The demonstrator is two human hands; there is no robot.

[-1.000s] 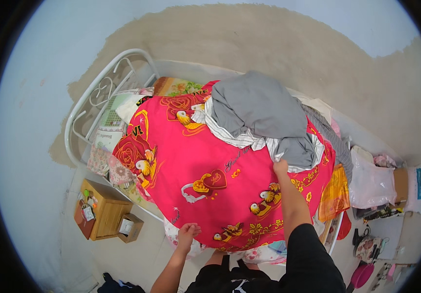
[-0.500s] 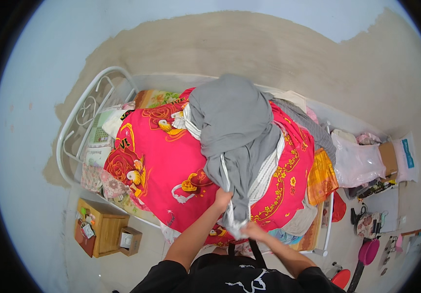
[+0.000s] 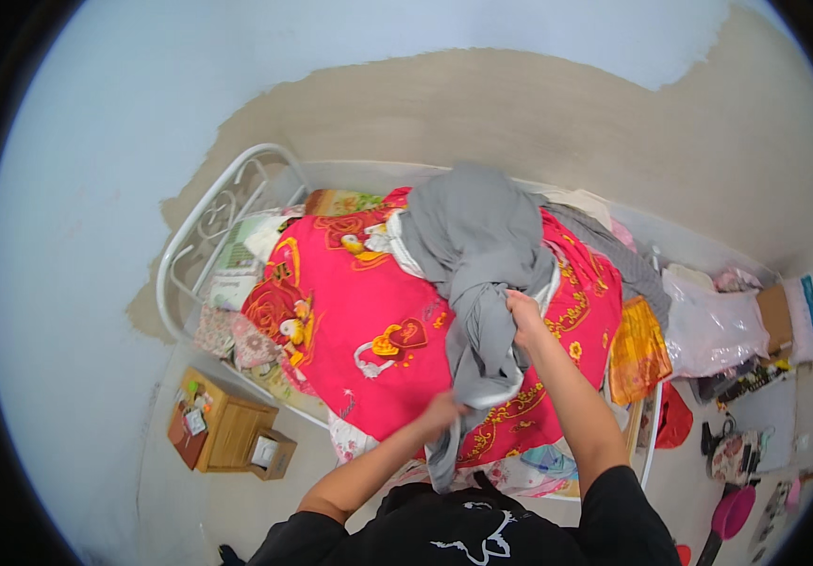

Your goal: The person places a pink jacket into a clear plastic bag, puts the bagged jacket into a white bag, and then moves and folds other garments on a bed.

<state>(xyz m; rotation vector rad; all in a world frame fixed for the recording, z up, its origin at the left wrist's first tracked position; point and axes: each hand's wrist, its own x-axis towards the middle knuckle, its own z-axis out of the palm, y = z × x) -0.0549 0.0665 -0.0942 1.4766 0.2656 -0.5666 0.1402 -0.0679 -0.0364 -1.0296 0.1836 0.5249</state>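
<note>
A big grey bed cover (image 3: 482,231) with a white striped underside lies bunched and twisted in the middle of the bed. My right hand (image 3: 525,319) is closed round its gathered part. Lower down, my left hand (image 3: 442,411), slightly blurred, grips the narrow hanging end close to my body. Beneath the cover spreads a bright pink-red quilt (image 3: 350,311) printed with roses, birds and yellow flowers. Folds hide the fingertips of both hands.
The bed has a white metal headboard (image 3: 169,274) on the left. A wooden cabinet (image 3: 227,434) and an open cardboard box (image 3: 279,455) stand beside it. At the right lie an orange cloth (image 3: 638,349), a clear plastic-wrapped bundle (image 3: 713,321) and a magenta basin (image 3: 733,512).
My right hand has moved up and forward to a higher grip on the bed cover. My left hand has come down to its lower end. The cover is more twisted, and the view has shifted.
</note>
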